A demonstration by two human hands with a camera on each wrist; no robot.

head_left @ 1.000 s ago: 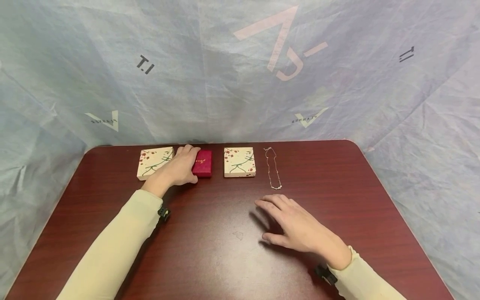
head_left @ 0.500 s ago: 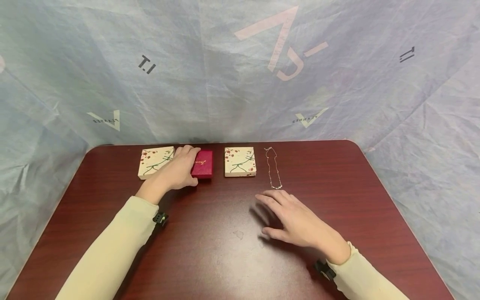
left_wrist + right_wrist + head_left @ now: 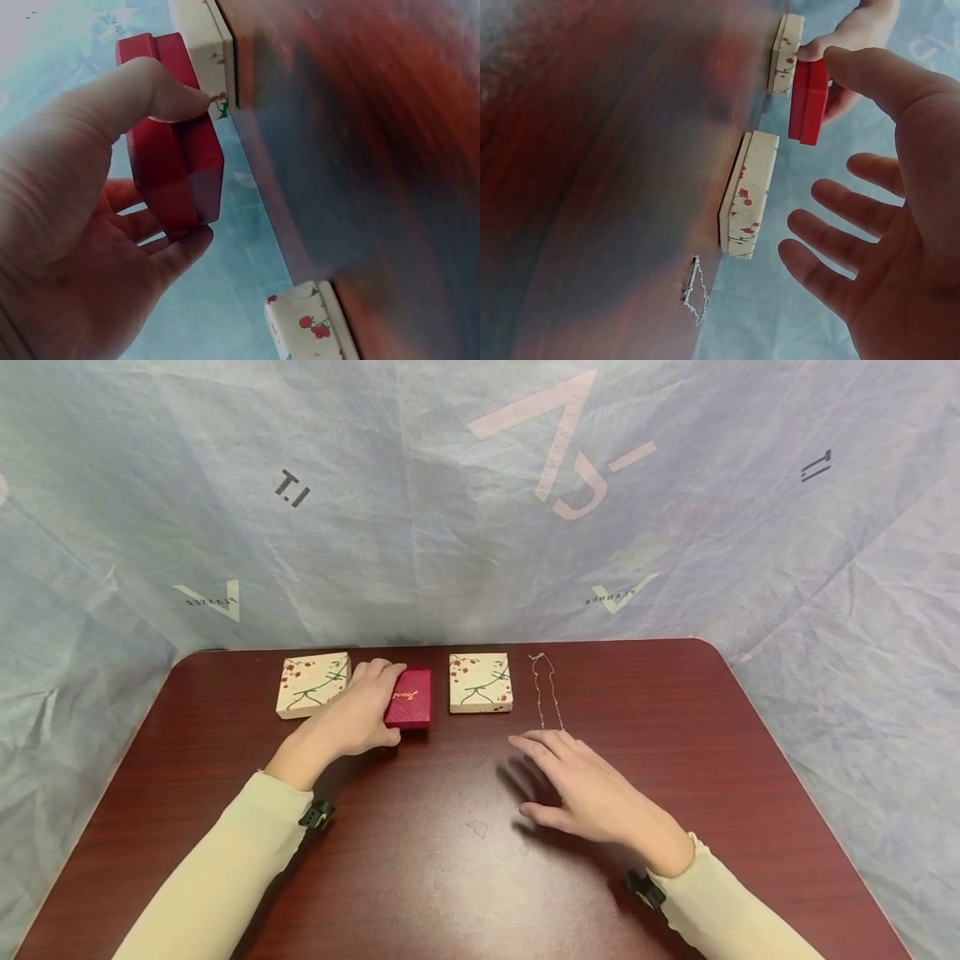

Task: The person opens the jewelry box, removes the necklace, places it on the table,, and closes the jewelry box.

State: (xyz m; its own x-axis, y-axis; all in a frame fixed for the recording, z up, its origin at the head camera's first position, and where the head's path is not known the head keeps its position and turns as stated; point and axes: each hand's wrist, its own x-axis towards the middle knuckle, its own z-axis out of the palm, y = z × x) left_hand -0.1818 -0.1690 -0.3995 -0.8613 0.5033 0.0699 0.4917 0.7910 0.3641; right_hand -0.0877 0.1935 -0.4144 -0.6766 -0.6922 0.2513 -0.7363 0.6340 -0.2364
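My left hand (image 3: 360, 710) grips a small red jewelry box (image 3: 411, 699) with gold lettering, thumb on its near side and fingers on the far side. In the left wrist view the red box (image 3: 176, 142) is lifted off the table, its lid closed. My right hand (image 3: 592, 789) hovers over the table with fingers spread and relaxed, holding nothing. Just beyond its fingertips lies a thin chain necklace (image 3: 556, 693), its near end hidden behind the hand. The right wrist view shows the whole necklace (image 3: 695, 291) and the open palm.
A cream floral box (image 3: 480, 683) stands between the red box and the necklace. Another cream floral box (image 3: 307, 681) sits at the left, partly covered by my left hand. Behind the table's (image 3: 675, 693) far edge hangs a grey-blue printed cloth (image 3: 480, 568).
My left hand has raised the red box from the table and shifted it slightly right and nearer. The right hand has moved a little forward, now overlapping the necklace's near end.
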